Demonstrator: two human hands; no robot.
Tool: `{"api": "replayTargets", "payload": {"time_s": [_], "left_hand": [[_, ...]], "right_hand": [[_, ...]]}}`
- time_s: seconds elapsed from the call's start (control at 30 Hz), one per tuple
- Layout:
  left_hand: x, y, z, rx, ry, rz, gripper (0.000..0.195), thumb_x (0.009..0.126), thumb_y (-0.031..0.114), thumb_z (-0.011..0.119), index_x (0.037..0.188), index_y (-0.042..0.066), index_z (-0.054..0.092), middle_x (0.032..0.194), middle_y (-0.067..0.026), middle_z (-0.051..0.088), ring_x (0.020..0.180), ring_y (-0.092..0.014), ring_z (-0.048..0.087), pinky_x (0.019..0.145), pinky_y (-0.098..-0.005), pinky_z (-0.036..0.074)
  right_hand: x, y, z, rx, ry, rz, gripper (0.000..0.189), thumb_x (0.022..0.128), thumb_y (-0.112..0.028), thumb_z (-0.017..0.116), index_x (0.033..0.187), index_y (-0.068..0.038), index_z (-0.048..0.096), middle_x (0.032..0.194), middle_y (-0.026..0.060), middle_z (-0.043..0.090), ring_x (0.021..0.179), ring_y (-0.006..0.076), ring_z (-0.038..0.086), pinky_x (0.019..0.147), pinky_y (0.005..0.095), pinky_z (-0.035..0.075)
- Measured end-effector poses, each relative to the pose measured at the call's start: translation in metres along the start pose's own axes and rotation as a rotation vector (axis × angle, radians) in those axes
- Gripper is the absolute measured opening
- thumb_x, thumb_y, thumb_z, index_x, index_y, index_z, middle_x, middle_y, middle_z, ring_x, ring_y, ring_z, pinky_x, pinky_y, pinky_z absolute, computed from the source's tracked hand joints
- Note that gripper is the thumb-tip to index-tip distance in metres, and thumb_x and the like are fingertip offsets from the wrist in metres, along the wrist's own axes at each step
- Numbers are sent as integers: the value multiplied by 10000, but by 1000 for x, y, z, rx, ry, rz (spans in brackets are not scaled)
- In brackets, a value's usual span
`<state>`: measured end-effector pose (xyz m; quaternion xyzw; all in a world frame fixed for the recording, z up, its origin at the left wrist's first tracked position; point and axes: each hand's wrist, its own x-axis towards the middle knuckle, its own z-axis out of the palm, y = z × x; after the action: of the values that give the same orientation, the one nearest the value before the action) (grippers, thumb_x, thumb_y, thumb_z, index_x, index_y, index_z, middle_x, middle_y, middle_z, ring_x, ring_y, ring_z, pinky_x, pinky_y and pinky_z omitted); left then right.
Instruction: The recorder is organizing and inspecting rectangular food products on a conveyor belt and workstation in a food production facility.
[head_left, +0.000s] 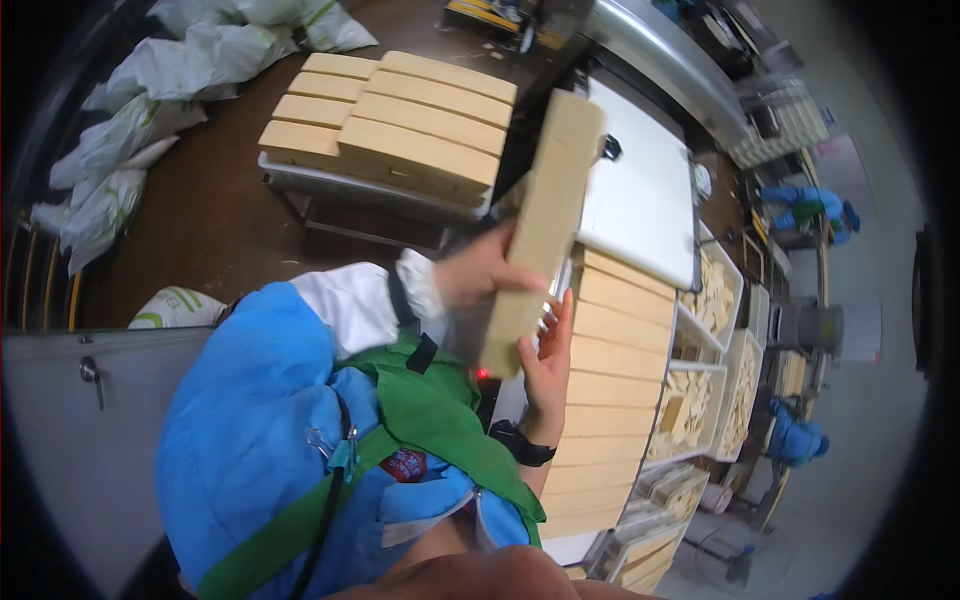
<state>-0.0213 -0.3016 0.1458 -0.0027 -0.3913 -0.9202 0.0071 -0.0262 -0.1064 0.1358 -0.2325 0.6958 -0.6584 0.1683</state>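
Observation:
A long, pale beige rectangular block (551, 202) is held on a slant before me, slightly blurred. My left hand (484, 270), in a white sleeve, grips its left side, with the thumb across its near part. Against the lower right edge lies my right hand (549, 345), with a black band at the wrist; its fingers point up along the block. Right beside that hand is a row of similar beige slabs (611, 382), laid side by side. Stacked blocks (431, 112) sit on a white-topped metal stand (322, 176) at the upper left.
A white flat surface (637, 180) adjoins the slab row. White bins (716, 367) with beige pieces stand to the right, and a metal housing (667, 67) is at the top. Filled white bags (195, 67) lie on the floor. Two people (799, 435) (810, 210) work at the far right.

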Motion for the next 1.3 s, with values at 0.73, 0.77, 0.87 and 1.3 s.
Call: {"api": "replayTargets", "payload": {"time_s": [0.73,0.77,0.87,1.3], "left_hand": [[100,194,-470,1382,1190,-465,891,554,324,809,1241,-116,451,1155,-241,603,1028,-336,621,880,-343,507],[100,191,-471,1382,1185,-471,891,554,324,809,1241,-116,451,1155,-241,603,1028,-336,621,880,-343,507],[86,184,-478,1418,1140,-362,753,652,299,794,1211,-110,497,1144,-201,622,1032,-289,627,868,-337,513],[7,152,-368,1884,647,-173,845,509,401,880,1255,251,514,1240,-110,446,1240,-319,368,1003,-563,312]], "right_hand": [[112,60,71,-7,52,488,519,863,1,647,1338,-11,438,1048,55,554,930,108,536,854,241,455],[113,60,72,-7,56,494,519,863,1,647,1338,-11,438,1048,55,554,930,108,536,854,241,455],[115,59,74,3,73,509,520,865,0,646,1340,-11,436,1046,57,554,925,107,536,853,237,454],[118,67,62,-26,125,476,492,865,-16,656,1319,-6,466,1010,40,561,890,99,540,811,225,465]]}}
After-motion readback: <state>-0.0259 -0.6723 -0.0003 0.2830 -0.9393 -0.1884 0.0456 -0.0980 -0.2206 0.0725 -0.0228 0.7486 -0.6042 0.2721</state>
